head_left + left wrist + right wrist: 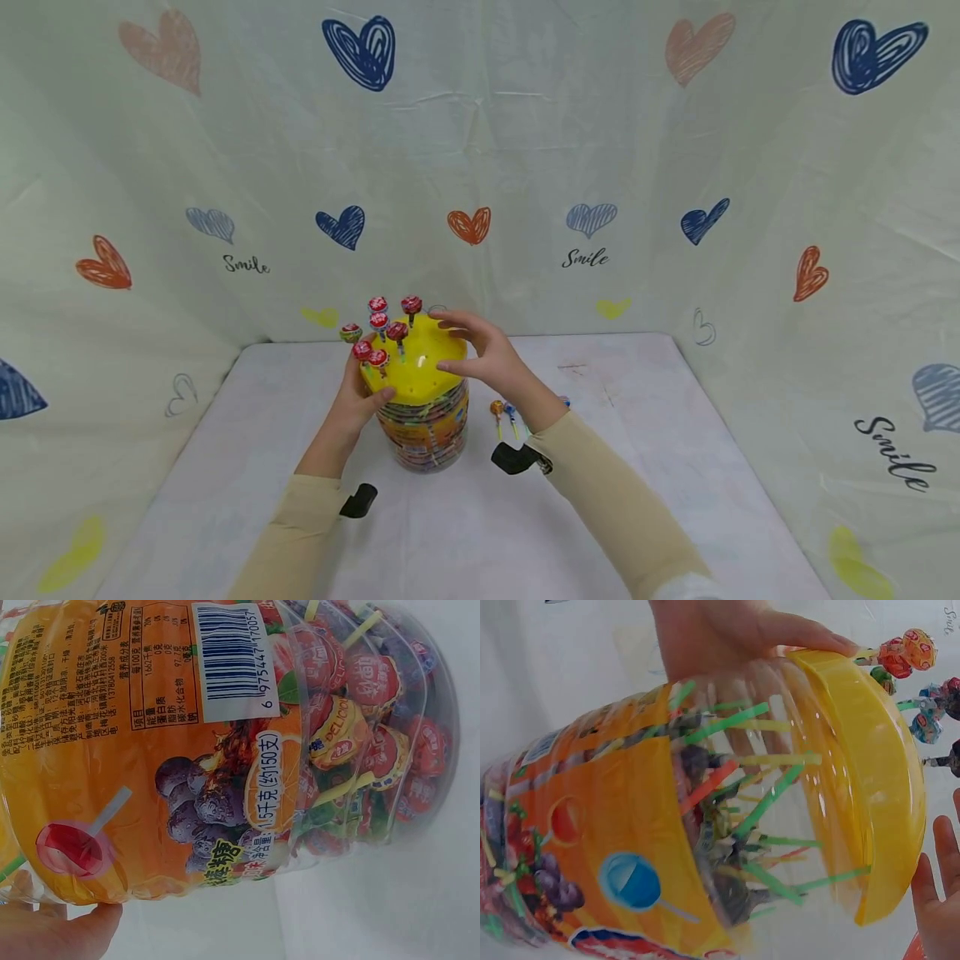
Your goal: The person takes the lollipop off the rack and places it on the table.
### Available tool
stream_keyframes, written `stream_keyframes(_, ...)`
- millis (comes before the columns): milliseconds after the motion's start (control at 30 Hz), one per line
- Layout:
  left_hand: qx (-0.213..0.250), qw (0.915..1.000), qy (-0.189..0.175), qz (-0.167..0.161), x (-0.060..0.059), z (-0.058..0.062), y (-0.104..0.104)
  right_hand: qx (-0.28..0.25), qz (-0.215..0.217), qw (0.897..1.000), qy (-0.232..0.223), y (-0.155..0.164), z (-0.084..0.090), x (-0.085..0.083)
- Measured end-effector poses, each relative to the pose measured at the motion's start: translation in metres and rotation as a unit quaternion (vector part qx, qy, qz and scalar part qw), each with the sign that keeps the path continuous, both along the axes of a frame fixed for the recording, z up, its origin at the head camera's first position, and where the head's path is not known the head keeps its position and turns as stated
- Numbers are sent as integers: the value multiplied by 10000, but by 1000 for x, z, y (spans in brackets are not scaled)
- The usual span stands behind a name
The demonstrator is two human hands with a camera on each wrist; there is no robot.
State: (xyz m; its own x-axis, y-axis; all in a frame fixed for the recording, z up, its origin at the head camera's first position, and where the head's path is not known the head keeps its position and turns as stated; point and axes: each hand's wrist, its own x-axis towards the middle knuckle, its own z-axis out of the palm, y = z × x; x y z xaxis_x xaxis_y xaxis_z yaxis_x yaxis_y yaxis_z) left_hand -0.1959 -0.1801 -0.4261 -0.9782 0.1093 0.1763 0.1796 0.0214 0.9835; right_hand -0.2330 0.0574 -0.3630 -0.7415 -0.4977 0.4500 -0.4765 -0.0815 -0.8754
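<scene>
Left hand (358, 402) is curled around the jar (424, 432) just under the yellow lid (420, 367), at its left edge. Right hand (480, 348) is spread, fingers straight, hovering at the lid's right rim. Lollipops (384, 329) are stuck upright in the lid's left half; right half bare. Jar stands mid-tabletop (645, 433); two loose lollipops (504, 412) lie just right. Open room is left on all sides.

Our left hand (727, 634) grips the lollipop jar (667, 832) beside its yellow lid (877, 787); our right fingertips (937, 900) hover near the lid.
</scene>
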Motion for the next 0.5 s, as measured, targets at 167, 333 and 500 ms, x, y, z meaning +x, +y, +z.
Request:
stream_keyframes(167, -28, 10000, -32, -3, 0, 1, 0, 253, 6, 9995, -200, -8, 5, -2)
stream_keyframes(333, -38, 10000, -48, -14, 1, 1, 0, 541, -40, 9981, -309, -13, 7, -3)
stream_keyframes(500, -64, 10000, -35, -22, 1, 2, -1, 575, 26, 9977, -354, -16, 6, -5)
